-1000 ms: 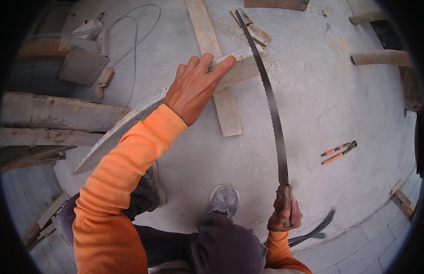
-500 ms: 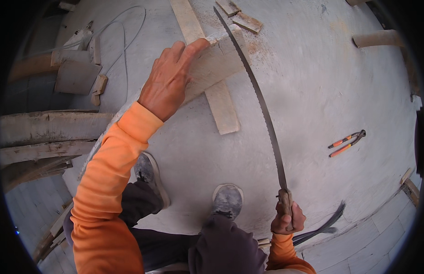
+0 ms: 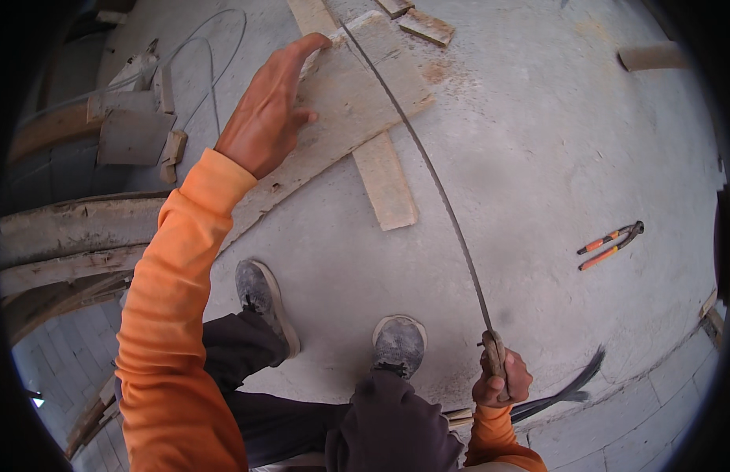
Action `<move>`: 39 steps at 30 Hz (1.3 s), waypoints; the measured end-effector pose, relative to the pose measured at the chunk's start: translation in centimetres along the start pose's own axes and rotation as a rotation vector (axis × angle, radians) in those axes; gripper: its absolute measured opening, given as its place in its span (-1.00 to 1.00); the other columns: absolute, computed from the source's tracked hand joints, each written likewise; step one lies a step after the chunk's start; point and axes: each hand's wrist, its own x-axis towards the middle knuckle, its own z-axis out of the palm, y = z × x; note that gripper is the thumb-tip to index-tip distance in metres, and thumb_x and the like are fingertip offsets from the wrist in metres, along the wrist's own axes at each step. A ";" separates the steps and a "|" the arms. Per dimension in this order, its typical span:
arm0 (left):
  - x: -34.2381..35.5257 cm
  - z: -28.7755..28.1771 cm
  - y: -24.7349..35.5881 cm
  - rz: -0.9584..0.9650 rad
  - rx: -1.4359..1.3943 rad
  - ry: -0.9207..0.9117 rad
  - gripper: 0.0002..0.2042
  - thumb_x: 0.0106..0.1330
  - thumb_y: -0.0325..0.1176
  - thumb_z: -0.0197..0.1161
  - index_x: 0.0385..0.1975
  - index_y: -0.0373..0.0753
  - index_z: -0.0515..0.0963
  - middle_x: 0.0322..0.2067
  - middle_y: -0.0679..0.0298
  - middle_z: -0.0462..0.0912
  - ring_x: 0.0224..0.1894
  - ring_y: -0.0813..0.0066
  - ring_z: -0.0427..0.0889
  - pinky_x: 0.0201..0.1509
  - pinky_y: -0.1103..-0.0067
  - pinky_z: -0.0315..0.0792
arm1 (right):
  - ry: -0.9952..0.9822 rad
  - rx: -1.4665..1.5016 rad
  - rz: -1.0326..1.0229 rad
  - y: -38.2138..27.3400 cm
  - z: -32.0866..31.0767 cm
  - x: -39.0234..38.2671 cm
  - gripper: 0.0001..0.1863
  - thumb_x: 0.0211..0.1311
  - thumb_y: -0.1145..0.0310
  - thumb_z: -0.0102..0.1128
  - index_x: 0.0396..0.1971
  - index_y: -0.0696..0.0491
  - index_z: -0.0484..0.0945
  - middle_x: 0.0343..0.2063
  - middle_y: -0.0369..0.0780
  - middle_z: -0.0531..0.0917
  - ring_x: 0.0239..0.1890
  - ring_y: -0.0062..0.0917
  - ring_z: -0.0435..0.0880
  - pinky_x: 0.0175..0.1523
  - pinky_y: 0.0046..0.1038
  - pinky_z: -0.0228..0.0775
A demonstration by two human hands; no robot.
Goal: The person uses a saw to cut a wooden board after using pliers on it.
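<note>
A wide wooden board (image 3: 357,110) lies slantwise over a narrower wooden strip (image 3: 385,181) on the floor. My left hand (image 3: 270,106) grips the board at its far edge, index finger reaching that edge and thumb spread over the face; the other fingertips are hidden. My right hand (image 3: 503,377), low on the right, is wrapped round the wooden handle of a handsaw (image 3: 440,181). The saw's long thin blade runs up and left across the board near its right end, seen almost edge-on. Whether the blade touches the wood I cannot tell.
Orange-handled pincers (image 3: 611,245) lie on the floor at right. Small wood offcuts (image 3: 426,27) and sawdust lie beyond the board. Timber beams (image 3: 82,228) and a loop of wire (image 3: 211,71) are at left. A bundle of dark wires (image 3: 562,389) lies beside my right forearm.
The board has tipped flatter, showing more of its face, and my left hand has shifted up and left. The saw's blade has swung left over the board and turned edge-on.
</note>
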 end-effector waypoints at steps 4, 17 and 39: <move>0.2 -0.1 -0.3 -0.008 -0.022 -0.011 -0.22 0.12 -0.69 0.39 0.36 -0.14 0.19 0.32 0.04 0.36 0.36 -0.08 0.36 0.44 0.24 0.30 | -0.035 -0.063 -0.005 0.6 0.3 0.3 -0.51 0.54 0.08 0.04 0.23 0.14 0.36 -0.68 -0.11 0.59 -0.68 -0.43 0.54 -0.54 -0.45 0.40; 0.4 0.5 -0.5 -0.196 -0.007 -0.065 -0.16 0.12 -0.75 0.31 0.40 0.02 0.18 0.10 0.01 0.43 0.19 -0.07 0.47 0.31 0.20 0.44 | 0.032 -0.117 0.145 -0.3 4.7 6.4 -0.67 0.28 0.44 0.24 -0.06 0.36 0.67 -0.35 0.02 0.78 -0.56 -0.44 0.71 -0.37 -0.52 0.53; -1.8 0.7 2.6 -0.149 -0.027 0.031 -0.22 0.10 -0.74 0.29 0.36 -0.13 0.20 -0.04 0.08 0.48 0.06 -0.01 0.52 0.19 0.18 0.44 | 0.066 -0.045 0.082 -3.7 8.7 11.5 -0.66 0.33 0.55 0.19 0.07 0.32 0.64 -0.29 -0.03 0.80 -0.55 -0.70 0.63 -0.41 -0.65 0.43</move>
